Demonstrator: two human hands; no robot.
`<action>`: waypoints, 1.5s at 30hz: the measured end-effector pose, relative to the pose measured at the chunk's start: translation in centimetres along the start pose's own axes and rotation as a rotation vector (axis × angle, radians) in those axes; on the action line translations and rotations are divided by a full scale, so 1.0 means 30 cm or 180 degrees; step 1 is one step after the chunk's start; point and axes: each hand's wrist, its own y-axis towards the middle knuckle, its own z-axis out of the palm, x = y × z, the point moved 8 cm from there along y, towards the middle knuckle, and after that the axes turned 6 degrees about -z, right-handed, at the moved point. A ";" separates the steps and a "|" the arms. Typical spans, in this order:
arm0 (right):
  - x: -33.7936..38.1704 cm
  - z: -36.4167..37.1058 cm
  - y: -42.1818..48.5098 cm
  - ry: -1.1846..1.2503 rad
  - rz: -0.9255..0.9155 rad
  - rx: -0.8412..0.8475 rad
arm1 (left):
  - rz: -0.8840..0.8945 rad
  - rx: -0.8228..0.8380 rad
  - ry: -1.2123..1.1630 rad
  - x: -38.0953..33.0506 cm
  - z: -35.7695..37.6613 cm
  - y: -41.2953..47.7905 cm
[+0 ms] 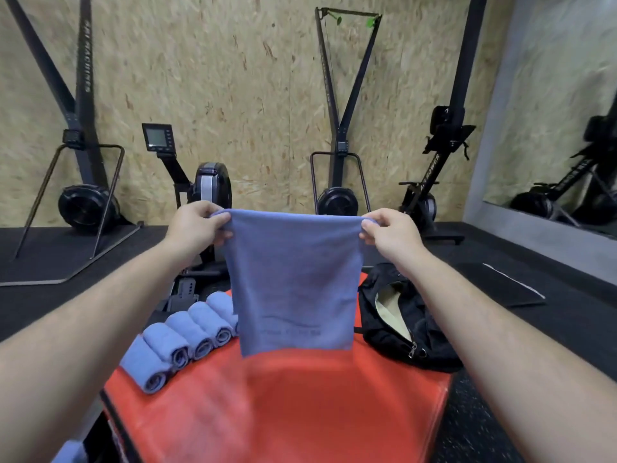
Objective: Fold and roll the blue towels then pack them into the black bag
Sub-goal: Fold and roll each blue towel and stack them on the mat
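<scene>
A blue towel point(293, 282) hangs in the air above the red box top point(283, 406). My left hand point(195, 225) pinches its upper left corner and my right hand point(387, 232) pinches its upper right corner. The towel hangs flat, with its lower edge just above the box. Several rolled blue towels point(187, 339) lie in a row on the left part of the box. The black bag point(400, 322) sits open on the right side of the box, its pale lining showing.
Rowing and ski machines point(207, 188) stand on the black floor along the chipboard wall behind the box. A black mat point(500, 285) lies on the floor to the right. A mirror point(567, 128) covers the right wall. Another bit of blue cloth point(70, 454) shows at the bottom left.
</scene>
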 end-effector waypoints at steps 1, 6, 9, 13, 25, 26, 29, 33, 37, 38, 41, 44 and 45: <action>-0.020 -0.004 -0.012 -0.0036 0.0002 0.0034 | 0.0049 0.0053 0.0002 0.015 0.003 -0.016; -0.181 0.004 -0.184 -0.0352 0.0208 0.0368 | -0.0168 0.0257 0.0254 0.220 0.039 -0.186; -0.380 0.037 -0.369 -0.0451 0.0619 0.0558 | -0.0440 0.0379 0.0484 0.426 0.075 -0.335; -0.671 0.118 -0.718 -0.1042 0.1183 0.0756 | -0.0779 0.0483 0.0996 0.760 0.135 -0.549; -0.716 0.285 -0.923 -0.2770 0.0203 0.1278 | 0.0095 0.0964 0.2890 0.929 0.310 -0.716; -0.710 0.313 -0.913 -0.2764 0.0098 0.1337 | 0.0218 0.1046 0.2892 0.916 0.347 -0.711; -0.718 0.370 -0.888 -0.2721 0.0034 0.1514 | 0.0339 0.1272 0.2869 0.920 0.418 -0.694; -0.703 0.372 -0.875 -0.2646 0.0024 0.1645 | 0.0322 0.1453 0.2730 0.927 0.419 -0.703; -0.676 0.347 -0.955 -0.2902 0.0032 0.2216 | 0.0244 0.1974 0.2696 0.924 0.398 -0.810; -0.670 0.348 -0.968 -0.2931 0.0022 0.2283 | 0.0256 0.2076 0.2765 0.918 0.398 -0.831; -0.633 0.397 -0.935 -0.2616 -0.0199 0.2067 | 0.0431 0.1831 0.2690 0.880 0.427 -0.773; -0.633 0.471 -0.892 -0.2388 -0.0175 0.2060 | 0.0277 0.1576 0.2755 0.895 0.464 -0.687; -0.644 0.485 -0.892 -0.2372 -0.0108 0.2064 | 0.0228 0.1541 0.2761 0.915 0.474 -0.676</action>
